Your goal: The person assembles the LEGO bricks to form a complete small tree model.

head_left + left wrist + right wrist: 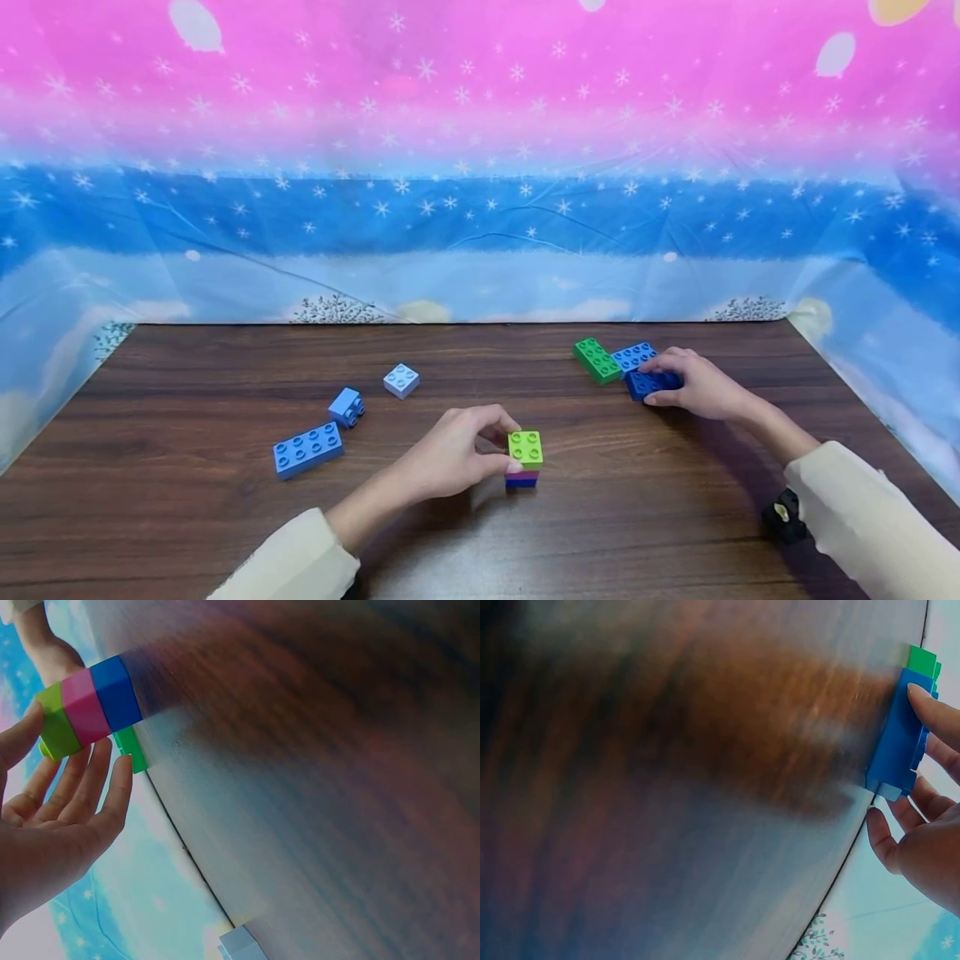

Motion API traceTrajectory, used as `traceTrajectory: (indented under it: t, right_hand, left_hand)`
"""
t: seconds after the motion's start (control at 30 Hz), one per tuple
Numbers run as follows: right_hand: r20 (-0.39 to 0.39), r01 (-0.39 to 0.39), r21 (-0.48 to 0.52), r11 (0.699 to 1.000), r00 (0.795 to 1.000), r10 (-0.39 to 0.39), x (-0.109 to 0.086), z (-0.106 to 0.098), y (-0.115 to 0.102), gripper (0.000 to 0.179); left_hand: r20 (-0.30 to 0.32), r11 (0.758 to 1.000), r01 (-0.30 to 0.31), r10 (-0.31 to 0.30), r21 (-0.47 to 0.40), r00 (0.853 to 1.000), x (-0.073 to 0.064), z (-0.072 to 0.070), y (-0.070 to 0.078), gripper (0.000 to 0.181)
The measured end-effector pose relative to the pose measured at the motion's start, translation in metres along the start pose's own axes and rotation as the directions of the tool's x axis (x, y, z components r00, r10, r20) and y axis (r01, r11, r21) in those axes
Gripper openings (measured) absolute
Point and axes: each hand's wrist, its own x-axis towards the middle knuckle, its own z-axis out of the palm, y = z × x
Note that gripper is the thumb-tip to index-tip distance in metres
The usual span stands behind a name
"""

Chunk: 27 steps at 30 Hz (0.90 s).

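Observation:
Near the middle of the table, my left hand (457, 454) grips a small upright stack between thumb and fingers. The stack has a lime green brick (525, 447) on top, a pink brick (85, 707) below it and a blue brick (116, 691) at the bottom. To the right and farther back, my right hand (705, 387) holds a dark blue brick (647, 385) by its long sides, thumb on the near one. Just behind that brick lies a lighter blue brick (633, 356), partly covered by the fingers. A long green brick (597, 361) lies at its left.
On the left side are a long blue brick (308, 451), a small blue brick (345, 408) tipped on its side, and a pale blue square brick (401, 381). The brown wooden table (210, 375) ends at a snowflake-patterned cloth (480, 208) behind and at both sides.

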Motion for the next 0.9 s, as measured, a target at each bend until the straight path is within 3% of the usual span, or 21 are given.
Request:
traceTrajectory:
  t: [0.3,0.53,0.67,0.77,0.9]
  right_hand:
    - [-0.029,0.011,0.041,0.999,1.000,-0.010,-0.003,0.000,-0.009,0.037]
    - [-0.070,0.122,0.082,0.989,0.991,-0.116,-0.002,-0.004,-0.036,0.032]
    - [-0.038,0.182,0.139,0.973,0.983,-0.178,-0.003,-0.005,-0.059,0.031]
    - [-0.004,0.235,0.176,0.956,0.971,-0.238,-0.004,-0.003,-0.078,0.031]
    - [0.005,0.349,0.190,0.918,0.934,-0.356,-0.004,0.001,-0.100,0.030]
  left_hand:
    - [0.002,1.000,0.005,-0.005,-0.003,1.000,0.000,-0.001,0.001,0.024]
    - [0.003,1.000,0.013,-0.013,-0.008,1.000,0.000,-0.001,0.001,0.024]
    - [0.002,1.000,0.011,-0.011,-0.008,1.000,0.000,-0.001,0.000,0.024]
    - [0.002,1.000,0.010,-0.010,-0.008,1.000,0.000,-0.001,0.000,0.024]
    - [0.001,1.000,0.011,-0.011,-0.006,1.000,0.001,-0.001,0.000,0.023]
